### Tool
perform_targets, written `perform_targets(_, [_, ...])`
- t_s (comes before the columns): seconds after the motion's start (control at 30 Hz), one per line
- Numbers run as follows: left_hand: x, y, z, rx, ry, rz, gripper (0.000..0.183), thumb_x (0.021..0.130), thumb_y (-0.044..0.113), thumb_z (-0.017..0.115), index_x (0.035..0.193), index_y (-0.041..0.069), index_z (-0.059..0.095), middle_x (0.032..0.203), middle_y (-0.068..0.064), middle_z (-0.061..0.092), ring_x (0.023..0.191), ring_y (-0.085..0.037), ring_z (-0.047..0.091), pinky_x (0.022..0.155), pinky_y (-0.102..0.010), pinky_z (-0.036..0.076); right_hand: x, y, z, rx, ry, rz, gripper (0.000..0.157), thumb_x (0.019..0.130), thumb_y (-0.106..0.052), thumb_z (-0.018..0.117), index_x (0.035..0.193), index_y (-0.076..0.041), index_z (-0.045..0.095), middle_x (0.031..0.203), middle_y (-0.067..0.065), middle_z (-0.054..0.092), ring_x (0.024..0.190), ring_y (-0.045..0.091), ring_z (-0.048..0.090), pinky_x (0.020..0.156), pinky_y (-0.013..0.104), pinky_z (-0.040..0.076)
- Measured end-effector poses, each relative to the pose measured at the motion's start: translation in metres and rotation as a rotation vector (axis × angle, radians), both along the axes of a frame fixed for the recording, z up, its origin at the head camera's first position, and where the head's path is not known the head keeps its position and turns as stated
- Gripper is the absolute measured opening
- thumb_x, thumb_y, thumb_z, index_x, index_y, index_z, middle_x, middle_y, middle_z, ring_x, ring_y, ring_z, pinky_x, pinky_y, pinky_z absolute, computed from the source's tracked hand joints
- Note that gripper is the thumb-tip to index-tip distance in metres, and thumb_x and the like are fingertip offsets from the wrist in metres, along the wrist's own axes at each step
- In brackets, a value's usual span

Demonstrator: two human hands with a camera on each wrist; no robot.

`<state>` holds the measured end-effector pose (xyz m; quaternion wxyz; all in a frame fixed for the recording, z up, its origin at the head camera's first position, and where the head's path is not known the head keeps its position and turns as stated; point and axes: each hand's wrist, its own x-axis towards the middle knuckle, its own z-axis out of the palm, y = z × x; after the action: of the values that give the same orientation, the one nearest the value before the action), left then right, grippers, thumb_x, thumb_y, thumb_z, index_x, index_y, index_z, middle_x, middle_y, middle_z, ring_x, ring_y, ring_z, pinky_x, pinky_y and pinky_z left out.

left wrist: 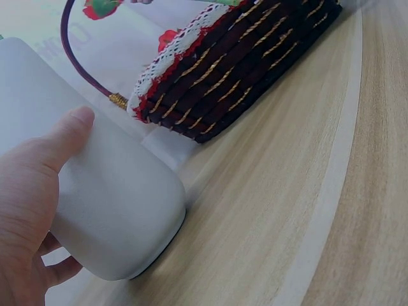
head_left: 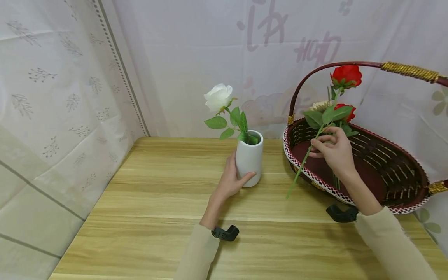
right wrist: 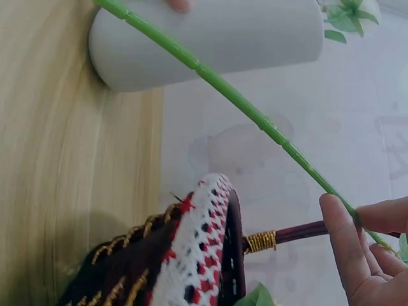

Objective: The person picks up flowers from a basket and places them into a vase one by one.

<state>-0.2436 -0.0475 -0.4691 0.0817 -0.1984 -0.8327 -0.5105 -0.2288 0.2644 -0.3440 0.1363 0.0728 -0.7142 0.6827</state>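
On the wooden table stands a white vase, and my left hand grips its side, thumb across the front. A white rose with green leaves leans left out of the vase mouth. Above the basket's near left rim, my right hand pinches the green stem of a red rose between thumb and fingers. Its bloom points up and its bare stem end slants down outside the rim. In the right wrist view, the stem crosses in front of the vase, apart from the basket.
A dark woven basket with a white and red lace rim and a tall arched handle stands at the right. Inside it are another red flower and a cream flower, partly hidden. A patterned curtain hangs behind the table.
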Motion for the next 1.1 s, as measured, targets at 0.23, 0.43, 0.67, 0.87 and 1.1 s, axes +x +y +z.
perform_targets(0.23, [0.000,-0.001,0.000,-0.002,0.001,0.004,0.099,0.090,0.038,0.078,0.161,0.015,0.012,0.149,-0.016,0.035,0.130,-0.028,0.044,0.108,-0.048,0.040,0.004,-0.009,-0.005,0.005,0.023,0.026,0.040,0.096,0.000,0.066,0.127,-0.007,0.041,0.097,0.010,0.057,0.073,0.016,0.068,0.064,0.031,0.059])
perform_targets(0.43, [0.001,-0.001,-0.001,-0.002,0.004,0.004,0.099,0.090,0.038,0.077,0.161,0.015,0.013,0.149,-0.017,0.035,0.129,-0.029,0.044,0.107,-0.049,0.040,0.007,-0.013,-0.007,0.038,0.057,0.040,0.041,0.096,-0.001,0.067,0.127,-0.007,0.041,0.099,0.013,0.057,0.073,0.018,0.067,0.065,0.032,0.059])
perform_targets(0.67, [0.001,-0.002,-0.001,-0.017,0.004,0.009,0.098,0.090,0.039,0.077,0.161,0.014,0.013,0.147,-0.018,0.035,0.128,-0.029,0.045,0.107,-0.049,0.041,0.011,-0.018,-0.010,0.055,0.068,0.057,0.043,0.096,-0.002,0.068,0.129,-0.003,0.041,0.097,0.013,0.059,0.072,0.016,0.068,0.064,0.033,0.059])
perform_targets(0.87, [0.001,-0.002,-0.001,-0.015,0.005,0.004,0.098,0.090,0.039,0.077,0.161,0.015,0.013,0.147,-0.017,0.036,0.128,-0.029,0.045,0.106,-0.049,0.041,0.014,-0.024,-0.009,0.058,0.077,0.087,0.042,0.096,-0.001,0.067,0.129,-0.003,0.041,0.097,0.016,0.058,0.072,0.018,0.069,0.065,0.036,0.059])
perform_targets(1.1, [0.001,-0.002,0.001,-0.013,0.011,0.001,0.098,0.090,0.040,0.077,0.161,0.015,0.013,0.149,-0.018,0.035,0.130,-0.029,0.043,0.106,-0.050,0.041,0.017,-0.032,-0.006,0.105,0.077,0.101,0.045,0.096,-0.002,0.067,0.132,0.001,0.040,0.097,0.014,0.059,0.073,0.019,0.069,0.066,0.035,0.059])
